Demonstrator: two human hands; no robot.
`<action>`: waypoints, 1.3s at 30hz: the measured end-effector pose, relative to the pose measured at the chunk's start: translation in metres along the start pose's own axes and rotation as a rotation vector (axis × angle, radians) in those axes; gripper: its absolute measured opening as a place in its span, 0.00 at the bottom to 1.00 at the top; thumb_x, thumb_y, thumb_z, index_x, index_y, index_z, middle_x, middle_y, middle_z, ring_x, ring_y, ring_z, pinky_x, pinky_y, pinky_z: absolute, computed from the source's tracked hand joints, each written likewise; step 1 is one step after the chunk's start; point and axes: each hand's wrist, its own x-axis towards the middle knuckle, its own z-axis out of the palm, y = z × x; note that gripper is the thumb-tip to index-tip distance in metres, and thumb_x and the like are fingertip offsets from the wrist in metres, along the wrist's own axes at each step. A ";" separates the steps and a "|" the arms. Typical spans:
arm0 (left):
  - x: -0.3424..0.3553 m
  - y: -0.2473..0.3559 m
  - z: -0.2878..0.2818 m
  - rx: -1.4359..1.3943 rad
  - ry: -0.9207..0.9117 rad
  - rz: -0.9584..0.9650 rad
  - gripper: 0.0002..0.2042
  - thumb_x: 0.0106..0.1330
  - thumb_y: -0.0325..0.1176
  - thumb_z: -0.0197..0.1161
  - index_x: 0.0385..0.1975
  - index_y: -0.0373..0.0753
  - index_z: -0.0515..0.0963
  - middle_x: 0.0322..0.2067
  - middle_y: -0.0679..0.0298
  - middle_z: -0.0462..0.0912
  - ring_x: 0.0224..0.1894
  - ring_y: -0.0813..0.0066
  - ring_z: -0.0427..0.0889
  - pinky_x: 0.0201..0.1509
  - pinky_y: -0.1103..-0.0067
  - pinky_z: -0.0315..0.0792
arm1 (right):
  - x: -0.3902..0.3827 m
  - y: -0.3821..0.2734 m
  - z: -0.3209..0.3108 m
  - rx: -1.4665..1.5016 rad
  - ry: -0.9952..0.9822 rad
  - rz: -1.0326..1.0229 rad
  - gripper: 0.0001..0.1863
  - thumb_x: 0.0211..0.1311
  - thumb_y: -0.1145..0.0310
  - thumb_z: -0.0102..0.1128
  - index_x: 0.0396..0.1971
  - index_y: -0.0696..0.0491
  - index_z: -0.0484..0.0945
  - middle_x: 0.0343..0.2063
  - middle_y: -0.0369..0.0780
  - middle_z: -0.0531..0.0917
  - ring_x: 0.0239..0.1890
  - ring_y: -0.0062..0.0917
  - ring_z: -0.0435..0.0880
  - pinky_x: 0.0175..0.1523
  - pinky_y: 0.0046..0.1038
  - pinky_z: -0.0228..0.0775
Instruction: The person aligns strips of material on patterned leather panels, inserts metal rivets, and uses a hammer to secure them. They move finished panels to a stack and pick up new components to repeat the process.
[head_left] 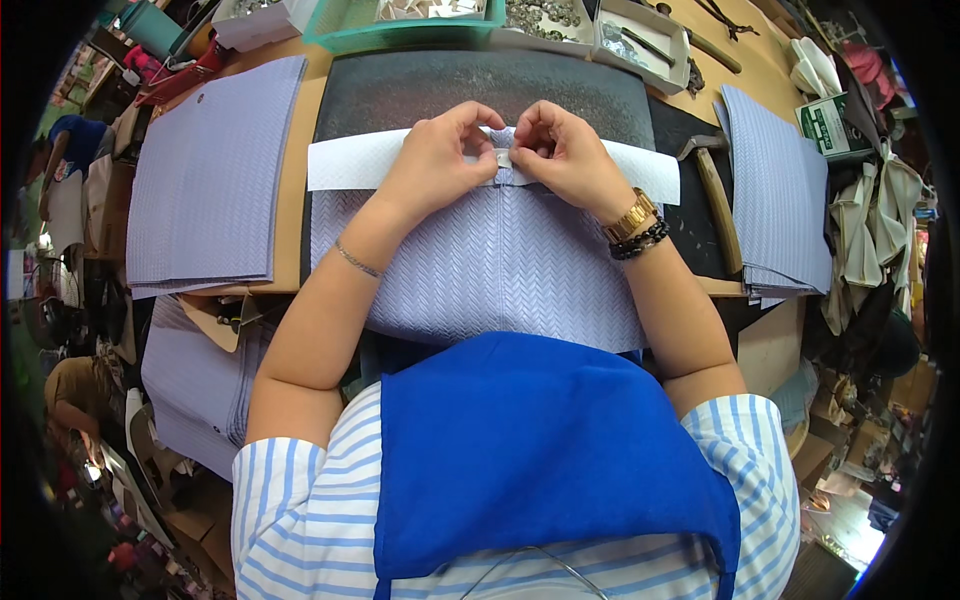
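A lavender panel with a woven herringbone texture [500,265] lies in front of me, a seam running down its middle. Along its far edge runs a white strip [345,162], apparently folded over. At the middle of that edge sits a small whitish tab [504,159]. My left hand [445,155] pinches at the tab's left side with thumb and forefinger. From the right, my right hand [565,158] pinches at the same tab, fingers curled. The two sets of fingertips are nearly together, and they partly hide the tab.
A dark slab [480,90] lies beneath the panel's far edge. Stacks of lavender panels stand left [210,180] and right [775,195]. A hammer [718,200] rests near the right stack. Beyond are a green tray [345,38] and a white box [650,70] with small parts.
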 end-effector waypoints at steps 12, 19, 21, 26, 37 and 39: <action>-0.002 0.002 0.003 0.061 0.068 0.026 0.13 0.61 0.25 0.69 0.43 0.35 0.75 0.32 0.66 0.84 0.34 0.86 0.78 0.40 0.84 0.73 | -0.002 -0.007 0.001 -0.165 0.083 -0.084 0.10 0.62 0.71 0.69 0.39 0.55 0.77 0.30 0.34 0.85 0.30 0.16 0.81 0.38 0.24 0.76; -0.002 0.000 0.005 0.081 0.083 0.050 0.13 0.60 0.25 0.70 0.42 0.35 0.75 0.33 0.66 0.83 0.35 0.85 0.79 0.41 0.84 0.75 | 0.000 -0.009 -0.007 0.029 -0.052 0.028 0.13 0.63 0.72 0.71 0.42 0.56 0.75 0.34 0.36 0.86 0.34 0.14 0.82 0.39 0.20 0.76; -0.002 0.000 0.005 0.079 0.083 0.063 0.12 0.60 0.25 0.70 0.41 0.35 0.75 0.32 0.66 0.83 0.34 0.85 0.79 0.39 0.84 0.74 | 0.001 -0.005 -0.008 0.037 -0.053 0.023 0.14 0.63 0.72 0.71 0.42 0.56 0.75 0.34 0.36 0.86 0.34 0.14 0.82 0.39 0.20 0.77; -0.002 0.002 0.005 0.125 0.100 0.074 0.11 0.58 0.28 0.70 0.38 0.36 0.77 0.30 0.63 0.85 0.30 0.76 0.82 0.37 0.79 0.76 | 0.003 -0.008 -0.007 0.022 -0.056 0.037 0.13 0.62 0.73 0.70 0.41 0.55 0.74 0.34 0.36 0.86 0.34 0.14 0.82 0.39 0.20 0.77; -0.001 -0.002 0.007 0.076 0.121 0.104 0.11 0.60 0.27 0.69 0.39 0.36 0.76 0.28 0.67 0.83 0.30 0.81 0.80 0.38 0.81 0.76 | 0.005 -0.005 0.002 -0.072 -0.006 -0.020 0.12 0.59 0.74 0.66 0.40 0.55 0.73 0.31 0.39 0.87 0.34 0.23 0.87 0.40 0.28 0.79; -0.001 0.003 0.006 0.261 0.070 0.123 0.11 0.60 0.26 0.68 0.41 0.36 0.77 0.30 0.62 0.86 0.32 0.73 0.86 0.42 0.79 0.79 | 0.002 -0.010 0.003 -0.174 0.021 -0.037 0.12 0.59 0.73 0.66 0.41 0.55 0.74 0.31 0.41 0.87 0.34 0.28 0.88 0.41 0.31 0.79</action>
